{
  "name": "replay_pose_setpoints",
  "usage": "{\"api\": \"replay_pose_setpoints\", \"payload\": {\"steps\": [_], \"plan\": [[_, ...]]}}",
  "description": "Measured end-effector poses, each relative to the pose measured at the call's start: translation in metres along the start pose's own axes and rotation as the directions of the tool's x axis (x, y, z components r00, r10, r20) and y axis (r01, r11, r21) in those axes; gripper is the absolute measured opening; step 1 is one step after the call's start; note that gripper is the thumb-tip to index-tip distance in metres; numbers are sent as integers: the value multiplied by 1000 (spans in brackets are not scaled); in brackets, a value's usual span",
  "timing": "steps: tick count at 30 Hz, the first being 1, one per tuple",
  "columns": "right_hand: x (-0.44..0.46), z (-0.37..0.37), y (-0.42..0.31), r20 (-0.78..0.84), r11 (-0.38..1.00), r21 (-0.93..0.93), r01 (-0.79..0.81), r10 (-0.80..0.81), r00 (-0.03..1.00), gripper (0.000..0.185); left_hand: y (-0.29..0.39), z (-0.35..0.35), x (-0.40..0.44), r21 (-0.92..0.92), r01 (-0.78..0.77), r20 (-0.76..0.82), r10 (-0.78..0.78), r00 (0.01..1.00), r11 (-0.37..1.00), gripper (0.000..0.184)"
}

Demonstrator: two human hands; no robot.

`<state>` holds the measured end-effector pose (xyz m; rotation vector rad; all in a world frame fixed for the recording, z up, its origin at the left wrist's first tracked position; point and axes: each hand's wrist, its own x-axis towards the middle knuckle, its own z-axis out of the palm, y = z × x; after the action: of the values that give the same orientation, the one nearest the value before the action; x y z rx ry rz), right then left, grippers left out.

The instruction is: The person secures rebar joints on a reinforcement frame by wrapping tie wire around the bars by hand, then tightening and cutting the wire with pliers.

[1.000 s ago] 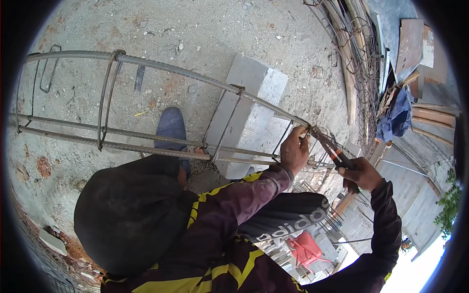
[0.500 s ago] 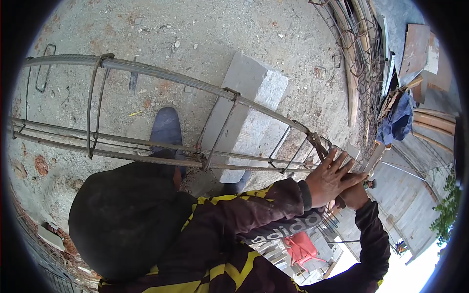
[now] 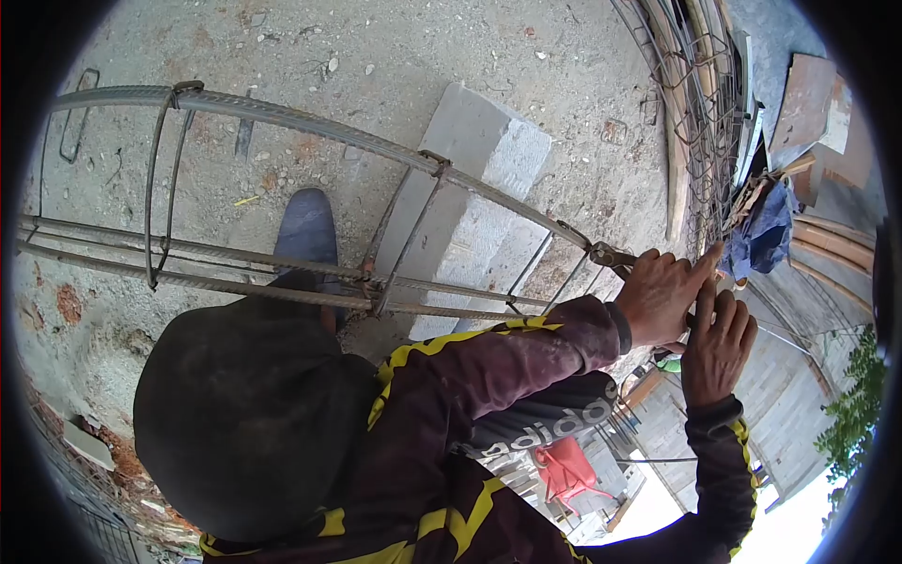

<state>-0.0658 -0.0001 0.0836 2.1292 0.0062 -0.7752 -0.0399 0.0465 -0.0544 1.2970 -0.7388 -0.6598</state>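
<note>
So the main thing here is a long cage of grey ribbed steel bars with thin wire hoops [image 3: 437, 167], running across the view above dusty, stony ground [image 3: 357, 42]. A pair of dark metal pincers [image 3: 606, 254] has its rounded head right up against the far end of the cage's upper bar.

Hands: the left hand [image 3: 660, 299] lies over the pincers' shanks, back to the camera, fingers bent except one stretched out straight. Can't tell how tightly it grips, since the palm side is hidden. The right hand [image 3: 719, 348] is just beside it, partly closed, fingers curled at the dark handle end. Both maroon sleeves with yellow trim [image 3: 554, 348] reach in toward that spot.

Only container I can pick out is what looks like a red wheelbarrow [image 3: 566, 467] in the background, well apart from the hands; too small to tell what's in it.

Under the cage there's a pale grey flat-sided block [image 3: 479, 226], with a blue-grey shoe [image 3: 305, 226] near it. Crumpled blue sheeting [image 3: 766, 230] sits beyond the hands, by a bundle of rods and wooden poles [image 3: 700, 85].
</note>
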Motion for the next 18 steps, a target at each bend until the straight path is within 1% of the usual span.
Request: {"api": "replay_pose_setpoints", "payload": {"steps": [2, 3, 4, 6, 7, 8, 9, 10, 11, 14, 15, 16, 17, 18], "plan": [[9, 8, 7, 262, 985, 161, -64, 19, 965, 27, -3, 3, 1, -16, -24, -54, 24, 998, 1000, 91], [15, 14, 13, 383, 966, 235, -111, 13, 924, 26, 0, 4, -1, 51, -19, -26, 20, 999, 999, 88], [22, 18, 19, 431, 944, 320, -83, -67, 900, 24, 7, 7, -5, 167, -31, -85, 46, 995, 986, 86], [28, 32, 34, 520, 871, 488, -57, -237, 821, 19, 26, 18, -19, 377, -32, -174, 105, 979, 926, 82], [26, 68, 49, 193, 677, 678, 287, -541, 819, 19, 32, 19, -23, 497, -25, -116, 95, 989, 868, 75], [41, 59, 47, 474, 674, 738, 37, -556, 682, 18, 29, 16, -24, 443, -35, -53, 65, 996, 896, 74], [59, 37, 47, 689, 679, 701, -217, -566, 454, 18, 25, 11, -21, 387, -41, 8, 41, 999, 921, 74], [71, 24, 48, 805, 688, 579, -438, -566, 176, 17, 20, 7, -17, 336, -49, 66, 28, 997, 941, 74], [65, 36, 50, 803, 603, 551, -577, -570, 172, 18, 9, 23, -16, 421, -85, -10, 98, 995, 903, 75], [41, 41, 43, 709, 389, 691, -609, -530, 466, 20, 0, 31, -11, 466, -101, 87, 68, 994, 879, 76], [25, 53, 47, 411, 635, 772, 21, -525, 745, 27, -4, 34, -8, 459, -91, 14, 96, 995, 884, 73], [17, 40, 38, 331, 792, 606, 66, -327, 885, 30, -4, 31, -4, 421, -57, 8, 59, 998, 905, 69], [10, 22, 24, 186, 913, 405, 51, -137, 973, 33, -4, 30, 3, 380, -23, 4, 24, 1000, 925, 66], [6, 10, 15, -7, 981, 191, -23, 25, 1000, 35, -2, 25, 11, 338, 9, 4, -11, 1000, 941, 63]]}}
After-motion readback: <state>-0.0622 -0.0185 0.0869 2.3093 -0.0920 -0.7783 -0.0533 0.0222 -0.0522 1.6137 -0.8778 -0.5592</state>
